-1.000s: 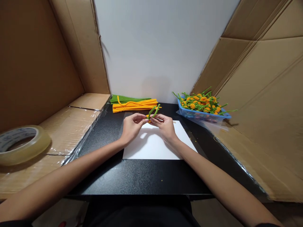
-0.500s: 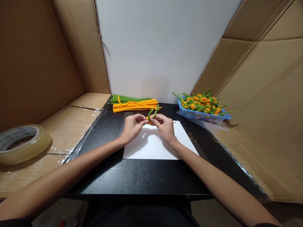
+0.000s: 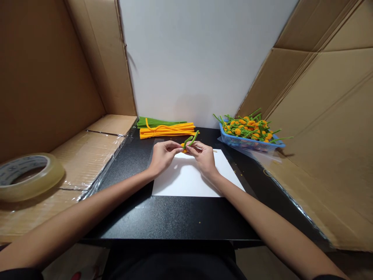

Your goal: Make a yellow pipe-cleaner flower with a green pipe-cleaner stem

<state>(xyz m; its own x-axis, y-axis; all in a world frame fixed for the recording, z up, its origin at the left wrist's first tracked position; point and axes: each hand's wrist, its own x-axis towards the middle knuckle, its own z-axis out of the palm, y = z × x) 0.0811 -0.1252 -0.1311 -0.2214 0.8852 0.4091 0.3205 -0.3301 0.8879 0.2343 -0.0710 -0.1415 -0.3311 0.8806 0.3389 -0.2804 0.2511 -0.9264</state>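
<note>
Between my fingertips is a small orange pipe-cleaner pumpkin (image 3: 184, 147) with two green pipe-cleaner ends (image 3: 192, 139) sticking up and leaning right. My left hand (image 3: 163, 155) pinches it from the left with thumb and fingers. From the other side my right hand (image 3: 202, 156) pinches it near the base of the green ends. Fingers cover much of the orange part. Both hands are over the upper part of a white sheet (image 3: 186, 182) on the black table (image 3: 140, 221).
Bundles of orange pipe cleaners (image 3: 169, 131) and green pipe cleaners (image 3: 159, 122) lie at the back. A blue basket (image 3: 253, 142) of similar orange-and-green pieces stands back right. A tape roll (image 3: 32, 177) rests on cardboard at left. Cardboard walls (image 3: 326, 128) flank the table.
The green ends have tipped further to the right as the orange piece turned slightly between my fingers. Both hands stay in nearly the same place.
</note>
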